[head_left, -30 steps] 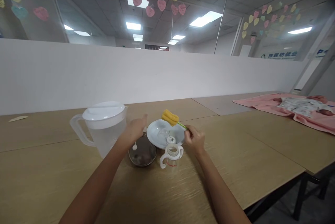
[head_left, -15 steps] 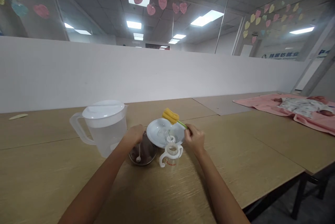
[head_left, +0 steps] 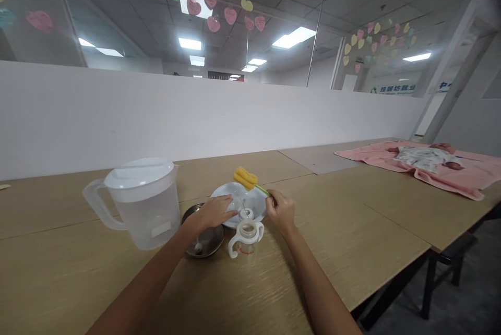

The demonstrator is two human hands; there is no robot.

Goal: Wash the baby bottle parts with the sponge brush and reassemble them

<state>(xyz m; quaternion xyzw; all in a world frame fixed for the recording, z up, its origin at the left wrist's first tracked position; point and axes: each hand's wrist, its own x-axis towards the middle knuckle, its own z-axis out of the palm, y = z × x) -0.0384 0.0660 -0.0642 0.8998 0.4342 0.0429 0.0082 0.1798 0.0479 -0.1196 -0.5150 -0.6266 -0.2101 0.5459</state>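
My right hand [head_left: 281,212] grips the green handle of a sponge bottle brush [head_left: 246,178], its yellow head raised over the far side of a white bowl [head_left: 260,198]. My left hand [head_left: 217,211] is stretched out with fingers apart, over the left side of that bowl, holding nothing. Inside the bowl are a white ring-shaped bottle part [head_left: 246,214] and some clear pieces, partly hidden. Below my left wrist sits a round metal bowl [head_left: 213,241] with a small white-tipped utensil [head_left: 198,247] in it. A two-handled baby bottle [head_left: 247,243] stands upright, uncapped, before the white bowl.
A lidded clear pitcher [head_left: 144,210] stands on the table to the left. At the far right a baby-like figure [head_left: 425,158] in patterned clothing lies on a pink blanket [head_left: 462,178]. A white wall [head_left: 235,116] with glass above runs behind the table.
My left hand has left the utensil in the metal bowl, moved right and opened over the white bowl. The brush stays in my right hand. The camera view has turned slightly right.
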